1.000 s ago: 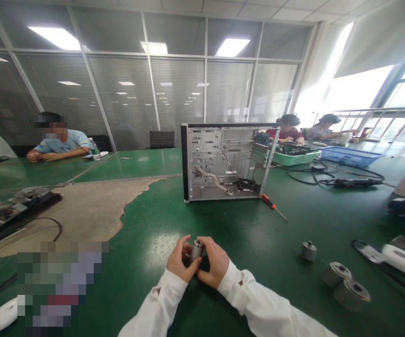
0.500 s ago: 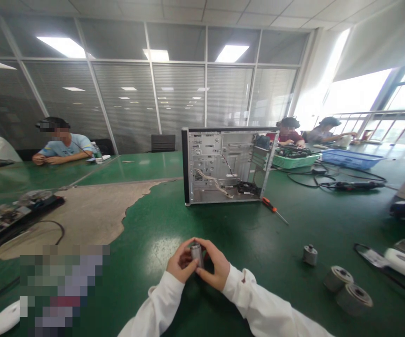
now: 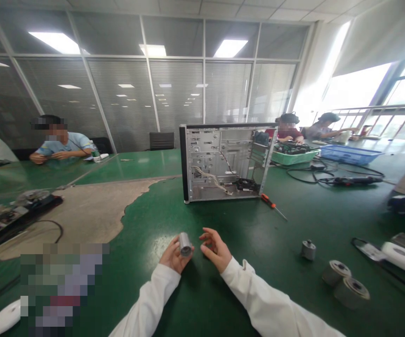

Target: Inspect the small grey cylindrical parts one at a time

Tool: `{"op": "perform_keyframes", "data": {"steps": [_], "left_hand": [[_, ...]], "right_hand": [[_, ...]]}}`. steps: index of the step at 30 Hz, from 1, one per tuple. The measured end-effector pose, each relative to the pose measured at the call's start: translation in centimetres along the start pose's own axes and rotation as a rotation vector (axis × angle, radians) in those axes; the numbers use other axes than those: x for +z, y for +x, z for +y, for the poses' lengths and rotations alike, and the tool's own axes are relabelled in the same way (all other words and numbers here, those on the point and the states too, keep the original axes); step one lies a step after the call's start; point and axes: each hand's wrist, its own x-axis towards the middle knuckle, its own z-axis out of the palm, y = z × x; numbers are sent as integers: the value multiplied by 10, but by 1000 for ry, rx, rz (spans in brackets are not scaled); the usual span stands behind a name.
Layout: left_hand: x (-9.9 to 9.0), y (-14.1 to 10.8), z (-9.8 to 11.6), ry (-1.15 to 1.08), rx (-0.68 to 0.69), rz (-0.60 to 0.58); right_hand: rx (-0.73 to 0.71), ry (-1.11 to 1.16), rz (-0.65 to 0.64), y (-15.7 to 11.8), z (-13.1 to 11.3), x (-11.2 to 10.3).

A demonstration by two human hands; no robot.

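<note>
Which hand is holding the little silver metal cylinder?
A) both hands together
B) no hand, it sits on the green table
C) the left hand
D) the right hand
C: the small metal cylinder sits in the fingers of the left hand, while the right hand hangs open beside it, not touching it.

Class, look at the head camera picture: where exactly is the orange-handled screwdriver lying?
The orange-handled screwdriver lies on the green table, right of centre, just off the open computer case's front right corner.
</note>
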Motion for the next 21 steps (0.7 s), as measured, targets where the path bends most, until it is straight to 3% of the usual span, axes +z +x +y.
{"op": "perform_keyframes", "data": {"steps": [5,10,15,18,21], "left_hand": [[-8,3,5,-158,-71,10],[-15,3,9,-224,-199,-201],[-11,1,5,-115,-70,-440],[-9,5,-3,56,11,-479],[-9,9,-12,259,179,-450]], "right_hand": [[60,20,18,2,7,2],[59,-4,13,1,6,2],[64,-3,10,1,6,2],[81,9,13,2,6,1],[91,17,11,2,6,1]]}}
